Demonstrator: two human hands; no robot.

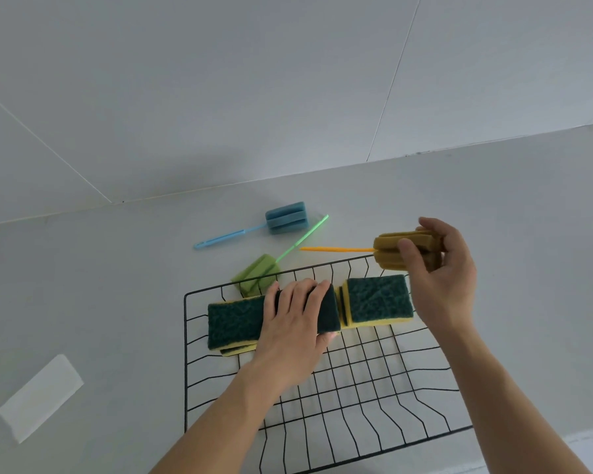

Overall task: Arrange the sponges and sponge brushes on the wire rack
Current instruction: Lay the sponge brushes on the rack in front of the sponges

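Observation:
A black wire rack (356, 388) lies on the white counter. Two stacks of green-and-yellow sponges rest along its far side: the left stack (235, 323) and the right stack (379, 299). My left hand (297, 323) grips the right end of the left stack's top sponge. My right hand (442, 268) holds the foam head of a yellow sponge brush (387, 249) above the rack's far right corner, its orange handle pointing left. A green sponge brush (257, 273) lies just behind the rack. A blue sponge brush (285, 217) lies farther back.
A white wall meets the counter (117, 285) just behind the brushes. A white rectangular strip (40, 398) lies on the counter at the near left. The counter's front edge shows at the lower right.

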